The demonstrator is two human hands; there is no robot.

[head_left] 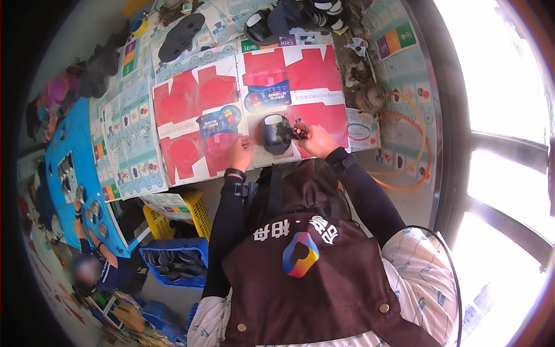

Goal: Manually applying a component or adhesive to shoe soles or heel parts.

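A black shoe (277, 140) with a whitish patch at its far end rests on the red-and-white printed card sheets, between my two hands. My right hand (318, 142) is closed around a small black-and-red tool (301, 133), whose dark end points at the shoe's right side; its exact kind is too small to tell. My left hand (240, 154) hovers just left of the shoe, apart from it. Its fingers are curled together, and anything between them is hidden.
Black shoes (259, 28) and a dark flat sole-shaped piece (182, 37) lie at the table's far side. An orange hose (428, 153) hangs at the right. Yellow (198, 211) and blue crates (206, 250) stand lower left. Another person (110, 270) works at a blue table (78, 141).
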